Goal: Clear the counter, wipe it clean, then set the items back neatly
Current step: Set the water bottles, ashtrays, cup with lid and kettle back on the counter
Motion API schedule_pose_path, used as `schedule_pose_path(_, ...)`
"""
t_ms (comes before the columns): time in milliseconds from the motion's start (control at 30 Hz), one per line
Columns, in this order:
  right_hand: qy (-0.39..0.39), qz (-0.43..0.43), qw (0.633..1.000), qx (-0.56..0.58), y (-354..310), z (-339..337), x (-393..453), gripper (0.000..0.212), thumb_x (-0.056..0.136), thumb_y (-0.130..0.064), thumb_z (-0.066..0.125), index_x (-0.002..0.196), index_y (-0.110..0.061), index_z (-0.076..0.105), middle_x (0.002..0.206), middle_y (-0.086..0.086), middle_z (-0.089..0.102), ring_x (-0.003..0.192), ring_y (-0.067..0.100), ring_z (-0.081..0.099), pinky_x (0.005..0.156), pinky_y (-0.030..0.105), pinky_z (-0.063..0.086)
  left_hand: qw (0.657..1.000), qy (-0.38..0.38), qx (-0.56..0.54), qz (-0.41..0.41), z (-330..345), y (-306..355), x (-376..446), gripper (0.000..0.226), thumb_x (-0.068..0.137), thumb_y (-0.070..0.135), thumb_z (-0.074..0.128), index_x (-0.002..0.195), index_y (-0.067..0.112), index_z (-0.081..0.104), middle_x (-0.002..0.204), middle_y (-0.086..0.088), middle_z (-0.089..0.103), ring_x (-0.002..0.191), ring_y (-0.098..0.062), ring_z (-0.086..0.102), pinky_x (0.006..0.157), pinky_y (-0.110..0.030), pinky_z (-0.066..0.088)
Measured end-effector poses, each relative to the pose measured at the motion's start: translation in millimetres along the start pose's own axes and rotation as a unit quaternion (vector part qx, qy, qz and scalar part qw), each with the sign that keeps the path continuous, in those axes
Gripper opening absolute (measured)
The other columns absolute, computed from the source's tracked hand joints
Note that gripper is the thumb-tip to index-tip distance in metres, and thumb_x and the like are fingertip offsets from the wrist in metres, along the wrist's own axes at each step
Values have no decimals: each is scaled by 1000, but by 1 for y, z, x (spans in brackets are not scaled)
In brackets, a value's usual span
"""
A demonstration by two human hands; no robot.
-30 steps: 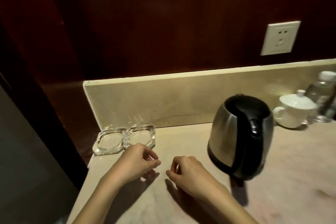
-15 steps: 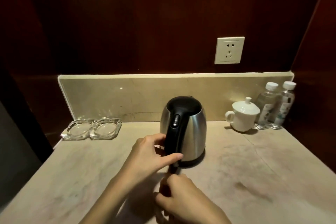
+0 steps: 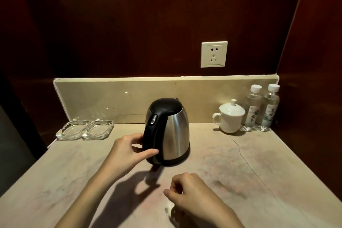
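Two ashtrays point(image 3: 85, 129) sit at the bench's point(image 3: 259, 163) back left. The left hand point(image 3: 127, 151) pinches the handle of the kettle point(image 3: 168, 133), mid-bench. The right hand point(image 3: 192, 192) hovers, fingers curled, holding nothing. Cup point(image 3: 230, 116) and bottles point(image 3: 261, 107) stand back right.

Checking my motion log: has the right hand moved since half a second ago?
Yes. The right hand has drawn back from the kettle handle toward the counter's near edge, now clear of it.
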State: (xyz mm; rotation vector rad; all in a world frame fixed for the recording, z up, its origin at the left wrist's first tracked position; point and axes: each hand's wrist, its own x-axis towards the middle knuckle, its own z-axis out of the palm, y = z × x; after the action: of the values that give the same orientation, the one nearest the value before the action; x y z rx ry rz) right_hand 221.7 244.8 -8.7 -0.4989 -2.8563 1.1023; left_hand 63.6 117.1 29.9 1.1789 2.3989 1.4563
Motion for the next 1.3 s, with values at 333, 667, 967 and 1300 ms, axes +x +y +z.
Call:
schedule_pose_path(333,59,60,995,46,21,-34,20,16,89,-37,58,89,-21,57,79,2,70,66,16,68,64,34,58,996,23,85,-15,-30,-18,24,25,65,28,86,86,32,73,81,24,71,84,8,64,71,-23,52)
schedule_pose_path(667,143,39,983,109,41,-58,80,94,73,-55,73,146,-17,28,148,-1,38,131,13,41,107,34,38,999,7,38,-33,-56,-50,59,21,73,14,81,90,22,73,87,8,74,82,-3,68,73,-37,60)
schedule_pose_path(967,203,22,966,160,42,-39,113,99,63,-54,80,143,-30,28,136,-9,45,124,8,44,101,29,42,997,-20,-66,-26,-40,-59,103,25,80,4,73,95,24,68,100,0,70,90,-13,68,74,-28,60)
schedule_pose_path(1300,303,70,943,120,69,-53,115,104,66,-51,81,147,-21,25,145,-2,42,132,13,41,107,33,39,993,-66,-98,17,-3,-49,143,28,83,4,70,96,29,66,104,0,68,92,-19,69,75,-29,60)
